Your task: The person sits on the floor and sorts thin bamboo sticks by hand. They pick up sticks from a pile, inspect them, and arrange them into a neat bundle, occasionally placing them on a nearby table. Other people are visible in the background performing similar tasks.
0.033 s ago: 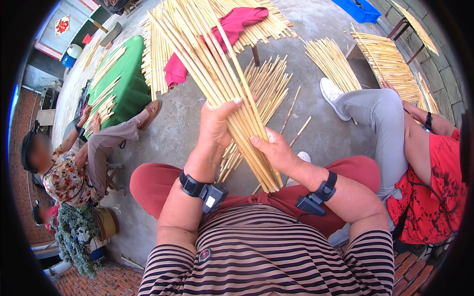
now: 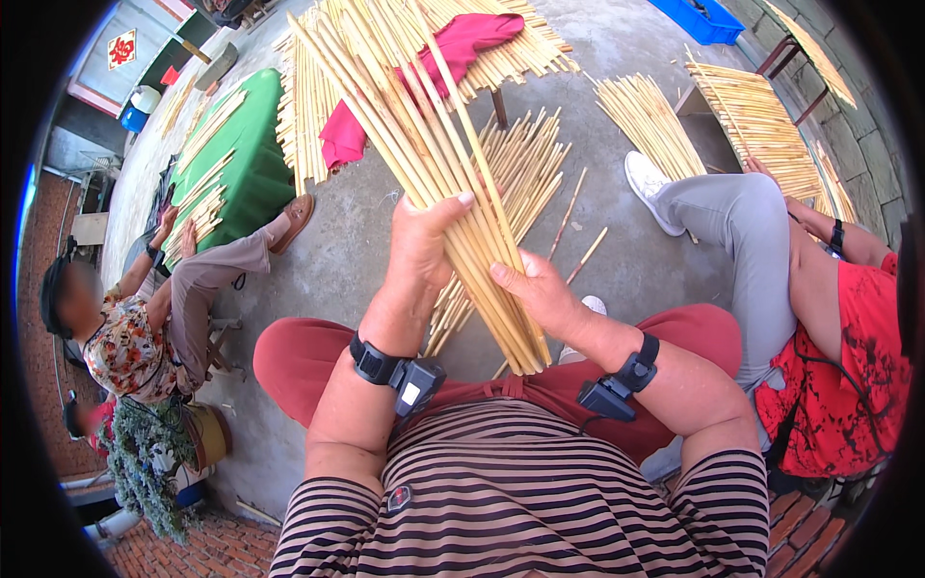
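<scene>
A thick bundle of pale yellow canes slants across the middle, its near ends close to my lap and its far ends fanned out. My left hand is wrapped round it, thumb lying across the top. Lower down, my right hand grips the same bundle near its bottom, the thumb pressed on the canes. Most of my fingers are hidden underneath. Beneath the bundle, a loose pile of similar canes lies on the concrete floor.
Ahead stands a cane-covered table with a crimson cloth. On the left a person sits by a green-covered table; on the right another sits near a slanted board of canes. A blue crate is at the back, a potted plant at lower left.
</scene>
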`<move>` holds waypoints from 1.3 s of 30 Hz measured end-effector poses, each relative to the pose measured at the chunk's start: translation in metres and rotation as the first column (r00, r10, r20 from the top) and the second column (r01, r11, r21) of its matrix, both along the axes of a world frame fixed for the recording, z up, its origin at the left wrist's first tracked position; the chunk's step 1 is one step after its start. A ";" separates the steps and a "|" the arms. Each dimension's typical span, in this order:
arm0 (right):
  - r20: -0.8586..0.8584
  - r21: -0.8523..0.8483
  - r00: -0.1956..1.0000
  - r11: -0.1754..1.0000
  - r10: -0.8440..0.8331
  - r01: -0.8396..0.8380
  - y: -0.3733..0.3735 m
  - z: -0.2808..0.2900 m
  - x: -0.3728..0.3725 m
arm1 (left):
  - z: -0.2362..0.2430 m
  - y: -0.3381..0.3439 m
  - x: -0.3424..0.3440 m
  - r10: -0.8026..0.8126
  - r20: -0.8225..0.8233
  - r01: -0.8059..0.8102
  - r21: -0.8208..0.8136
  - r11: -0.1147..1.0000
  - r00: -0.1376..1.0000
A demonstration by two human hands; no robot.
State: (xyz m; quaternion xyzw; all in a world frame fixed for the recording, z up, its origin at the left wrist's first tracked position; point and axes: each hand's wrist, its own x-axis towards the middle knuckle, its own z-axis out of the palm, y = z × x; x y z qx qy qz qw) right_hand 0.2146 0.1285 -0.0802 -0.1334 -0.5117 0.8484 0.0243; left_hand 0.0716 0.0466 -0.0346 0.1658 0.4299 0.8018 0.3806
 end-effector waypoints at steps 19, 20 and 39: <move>0.000 0.070 0.996 0.993 -0.093 0.092 0.006 0.014 -0.005 | -0.001 -0.002 -0.004 -0.005 0.082 0.003 0.022 1.000 0.997; 0.012 0.013 0.999 0.999 -0.043 0.043 0.009 0.011 -0.005 | -0.001 -0.001 -0.004 0.009 0.063 -0.010 0.012 1.000 0.998; 0.008 -0.010 1.000 0.999 -0.030 0.030 0.010 0.011 -0.012 | 0.011 -0.007 -0.005 -0.130 -0.024 0.131 0.035 0.991 0.991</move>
